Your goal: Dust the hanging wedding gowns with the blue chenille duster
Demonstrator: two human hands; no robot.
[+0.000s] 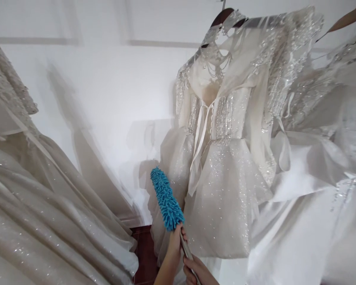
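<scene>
One blue duster (167,200) slants before the laced dress (222,194)

Both hands have their fingers curled around the duster's handle (186,248), below the left part of the laced dress's skirt. The left hand (174,240) grips high, just under the shaggy head; the right hand (195,269) grips lower and farther from that head. So the left is the nearer hand to the fluffy end, which lies up and to the left of its fingers.

The duster's long axis runs from the bottom of the view, beneath the laced dress, up and leftward, so the tip points past that dress's left edge toward the wall (106,79). Its head overlaps the edge of the skirt in this view; whether the strands touch the fabric, I cannot tell.

Left of the laced dress, well apart from it, hangs a long gown (47,206); right beside it are more white gowns (302,166).
</scene>
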